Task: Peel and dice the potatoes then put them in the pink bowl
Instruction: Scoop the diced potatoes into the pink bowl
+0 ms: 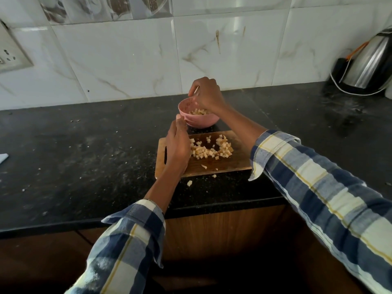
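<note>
— Where are the potatoes?
— Some dice (199, 112) in the pink bowl (197, 120), most (212, 150) on the board (224, 164).
— Your hands?
— My right hand (206, 94) curls over the bowl; my left hand (177, 145) pinches its rim.

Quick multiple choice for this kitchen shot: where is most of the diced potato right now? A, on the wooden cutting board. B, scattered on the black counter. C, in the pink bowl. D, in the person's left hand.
A: the big pile of diced potato lies on the wooden cutting board; the pink bowl holds a smaller share, and only a few stray cubes sit on the counter.
</note>
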`<state>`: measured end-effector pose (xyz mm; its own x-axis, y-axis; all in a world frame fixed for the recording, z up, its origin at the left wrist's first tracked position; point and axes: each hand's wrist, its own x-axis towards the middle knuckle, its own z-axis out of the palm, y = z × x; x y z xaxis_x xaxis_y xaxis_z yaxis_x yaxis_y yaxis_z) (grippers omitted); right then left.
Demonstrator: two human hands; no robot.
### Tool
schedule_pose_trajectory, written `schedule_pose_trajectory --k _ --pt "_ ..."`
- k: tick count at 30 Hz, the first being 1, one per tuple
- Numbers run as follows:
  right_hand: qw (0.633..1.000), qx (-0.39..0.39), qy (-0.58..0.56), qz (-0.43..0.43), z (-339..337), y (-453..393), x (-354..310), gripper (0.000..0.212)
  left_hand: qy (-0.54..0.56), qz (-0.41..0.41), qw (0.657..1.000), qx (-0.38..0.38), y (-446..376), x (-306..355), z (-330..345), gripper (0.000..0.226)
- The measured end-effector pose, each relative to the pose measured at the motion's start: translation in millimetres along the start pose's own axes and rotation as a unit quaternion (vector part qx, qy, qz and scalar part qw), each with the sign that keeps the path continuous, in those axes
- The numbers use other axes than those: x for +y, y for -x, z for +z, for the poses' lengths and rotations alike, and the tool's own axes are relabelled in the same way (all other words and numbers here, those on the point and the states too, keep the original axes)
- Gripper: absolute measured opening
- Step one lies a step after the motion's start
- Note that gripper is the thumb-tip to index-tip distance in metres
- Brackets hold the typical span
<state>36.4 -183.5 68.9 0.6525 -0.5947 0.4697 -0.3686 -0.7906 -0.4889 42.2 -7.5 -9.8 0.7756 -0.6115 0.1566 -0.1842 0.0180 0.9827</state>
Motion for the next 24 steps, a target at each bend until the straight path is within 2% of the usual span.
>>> schedule_pose_trajectory --k 4,7,9,13,17,20,22,24 --pt "0.988 0.03 -0.147 0.035 -15 15 0 0.012 0.026 0.011 1.0 0.001 -2 -1 0 0.063" --pt "0.946 0.032 -0.311 0.082 -32 41 -6 0.01 0.047 0.005 0.999 0.013 -5 0 2 0.06" --pt "0.934 0.008 -0.351 0.069 -41 63 -7 0.012 0.06 0.003 0.998 0.01 -6 0 3 0.059" --pt "0.954 -0.117 -0.275 0.026 -48 105 6 0.017 0.061 0.005 0.998 -0.016 -6 1 1 0.064" --pt "0.968 -0.149 -0.201 -0.002 -53 126 17 0.016 0.038 -0.016 0.999 -0.032 -5 3 -1 0.068" --pt "0.973 -0.115 -0.201 -0.003 -47 137 14 0.013 -0.022 0.006 0.999 -0.043 -4 9 -9 0.052" --pt "0.973 -0.049 -0.225 -0.004 -38 145 15 0.012 -0.109 0.069 0.991 -0.042 5 18 -14 0.036" --pt "0.971 0.012 -0.239 -0.017 -30 151 16 0.012 -0.207 0.154 0.966 -0.027 17 29 -24 0.024"
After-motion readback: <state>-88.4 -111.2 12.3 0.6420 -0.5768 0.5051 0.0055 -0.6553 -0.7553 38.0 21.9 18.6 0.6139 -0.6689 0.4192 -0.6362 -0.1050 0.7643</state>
